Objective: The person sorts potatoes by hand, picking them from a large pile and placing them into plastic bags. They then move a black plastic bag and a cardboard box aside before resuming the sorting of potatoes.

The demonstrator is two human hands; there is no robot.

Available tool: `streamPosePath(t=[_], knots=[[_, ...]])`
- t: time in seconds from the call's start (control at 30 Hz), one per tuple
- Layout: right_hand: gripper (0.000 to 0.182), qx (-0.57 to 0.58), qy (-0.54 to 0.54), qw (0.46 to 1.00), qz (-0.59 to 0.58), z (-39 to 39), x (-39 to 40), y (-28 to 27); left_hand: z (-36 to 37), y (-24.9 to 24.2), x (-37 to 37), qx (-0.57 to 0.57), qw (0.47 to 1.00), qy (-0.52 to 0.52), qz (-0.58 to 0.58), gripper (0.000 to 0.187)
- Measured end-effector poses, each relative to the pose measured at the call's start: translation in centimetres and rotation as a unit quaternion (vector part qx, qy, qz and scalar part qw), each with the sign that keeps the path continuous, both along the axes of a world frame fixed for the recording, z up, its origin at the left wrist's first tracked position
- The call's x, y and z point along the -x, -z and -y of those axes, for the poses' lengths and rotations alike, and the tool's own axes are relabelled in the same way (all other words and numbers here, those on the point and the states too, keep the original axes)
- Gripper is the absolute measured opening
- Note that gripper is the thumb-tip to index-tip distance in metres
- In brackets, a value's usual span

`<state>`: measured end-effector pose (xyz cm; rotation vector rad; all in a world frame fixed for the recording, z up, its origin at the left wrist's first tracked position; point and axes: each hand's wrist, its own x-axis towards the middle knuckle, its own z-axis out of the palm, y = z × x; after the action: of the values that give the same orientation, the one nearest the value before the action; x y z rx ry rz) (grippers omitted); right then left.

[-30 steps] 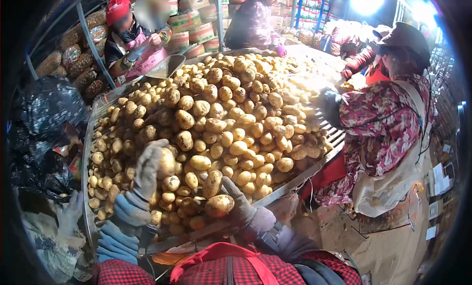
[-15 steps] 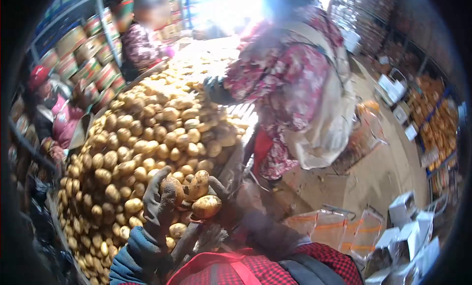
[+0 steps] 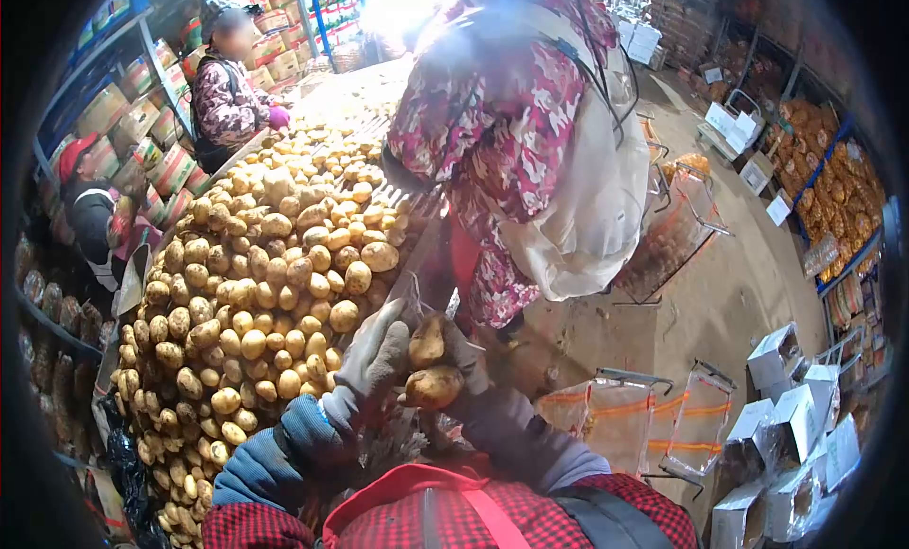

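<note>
Both my hands wear grey work gloves and are close together at the near edge of a big potato heap [image 3: 256, 303]. Between them are two brownish potatoes, an upper potato [image 3: 427, 342] and a larger lower potato [image 3: 435, 387]. My left hand [image 3: 375, 352] presses against their left side, its fingers together and pointing up and away. From the right, my right hand [image 3: 466, 361] curls around the same potatoes; its fingers are partly hidden behind them. A thin whitish strip of plastic shows just beyond the fingertips.
A co-worker in a camouflage jacket [image 3: 492, 123] bends over the heap ahead. Two more people stand along its left side. Wire frames holding clear bags [image 3: 615, 416] and white boxes [image 3: 800, 421] are on the floor at right. Filled orange net bags [image 3: 833, 184] are stacked beyond.
My hands have moved right with the potatoes, off the heap toward its edge. Two potatoes show between them now, where three showed before. The co-worker ahead has shifted left in view.
</note>
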<state>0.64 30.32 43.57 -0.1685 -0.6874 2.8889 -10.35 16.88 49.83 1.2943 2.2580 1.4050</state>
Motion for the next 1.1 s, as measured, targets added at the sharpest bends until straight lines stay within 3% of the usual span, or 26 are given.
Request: streamPosePath(t=[0.1,0.13,0.17,0.2,0.23,0.27,0.3,0.33,0.37,0.43,0.5,0.53,0.57,0.63,0.7,0.77,0.8,0.83,0.87,0.9,0.93,0.97,1.03,1.1], knots=[[0.051,0.004,-0.024,0.995,-0.094,-1.0,-0.7,4.1,-0.2,3.5,0.8,0.012,0.999,0.022,0.034,0.053],[0.041,-0.170,0.103,0.980,-0.010,0.2,-1.6,2.5,0.4,6.2,2.0,-0.018,0.997,0.052,-0.060,0.052],[0.052,-0.058,0.111,0.989,-0.081,1.1,0.5,12.4,1.4,8.2,2.3,-0.045,0.985,0.081,-0.147,0.051],[0.037,-0.130,0.144,0.981,-0.018,1.5,-1.7,5.7,1.5,8.7,2.7,-0.077,0.954,0.111,-0.266,0.051],[0.031,-0.199,0.169,0.964,0.050,1.9,-3.9,-1.4,1.8,8.6,2.2,-0.070,0.966,0.111,-0.224,0.051],[0.056,-0.190,0.026,0.912,-0.363,-2.8,-0.7,7.9,1.7,7.6,1.1,-0.056,0.983,0.106,-0.140,0.052],[0.090,-0.442,0.095,0.854,-0.260,0.5,-5.7,4.4,1.5,6.6,0.1,-0.041,0.994,0.095,-0.034,0.052],[0.110,-0.490,0.150,0.842,-0.168,0.7,-6.2,9.5,1.3,5.6,-0.9,-0.040,0.993,0.087,0.065,0.053],[0.117,-0.529,0.218,0.818,-0.068,2.5,-6.9,7.7,1.3,4.6,-2.1,-0.040,0.980,0.090,0.171,0.053],[0.098,-0.395,0.182,0.892,-0.127,3.2,-8.0,8.2,3.0,2.6,-4.7,-0.018,0.894,0.144,0.424,0.056],[0.088,-0.241,0.135,0.958,-0.079,3.5,-9.3,7.7,2.2,1.4,-5.9,0.032,0.891,0.115,0.437,0.054],[0.084,-0.153,0.113,0.980,-0.058,3.6,-9.9,7.5,1.9,1.7,-5.4,0.027,0.973,0.141,0.181,0.047],[0.080,-0.081,0.100,0.991,-0.043,3.6,-10.3,7.3,1.6,2.0,-5.3,0.015,0.983,0.161,-0.090,0.042],[0.074,0.020,0.092,0.995,-0.025,3.1,-11.1,7.2,2.2,2.0,-6.2,-0.011,0.987,0.113,0.110,0.037],[0.071,0.105,0.107,0.989,-0.012,2.7,-12.1,7.6,3.2,1.7,-5.0,-0.005,0.992,0.124,-0.009,0.036],[0.070,0.153,0.146,0.977,0.000,1.9,-13.6,8.8,3.9,0.9,-5.2,-0.007,0.998,0.055,-0.007,0.037],[0.070,0.151,0.165,0.975,0.004,1.1,-14.8,10.2,4.4,1.3,-3.5,0.015,0.953,0.099,-0.285,0.040],[0.070,0.051,0.235,0.970,0.046,0.4,-16.3,12.6,4.9,1.6,-1.6,0.028,0.831,0.130,-0.540,0.044],[0.069,-0.049,0.296,0.950,0.089,-0.4,-17.7,14.2,5.2,2.1,-1.1,0.059,0.851,0.131,-0.506,0.042],[0.068,-0.047,0.321,0.941,0.097,-1.4,-19.1,14.8,5.9,2.8,-0.6,0.091,0.868,0.130,-0.471,0.040],[0.067,-0.025,0.339,0.936,0.093,-2.0,-21.0,14.9,6.8,4.0,0.1,0.132,0.917,0.112,-0.359,0.043],[0.066,-0.012,0.358,0.929,0.094,-2.8,-22.7,15.3,8.0,5.1,0.6,0.221,0.928,0.062,-0.294,0.050],[0.065,0.009,0.394,0.914,0.097,-4.7,-26.5,16.2,8.3,4.8,-0.6,0.318,0.871,0.090,-0.364,0.058],[0.063,0.034,0.422,0.900,0.099,-6.5,-30.5,16.9,8.6,5.8,-0.2,0.314,0.869,0.089,-0.373,0.057]])
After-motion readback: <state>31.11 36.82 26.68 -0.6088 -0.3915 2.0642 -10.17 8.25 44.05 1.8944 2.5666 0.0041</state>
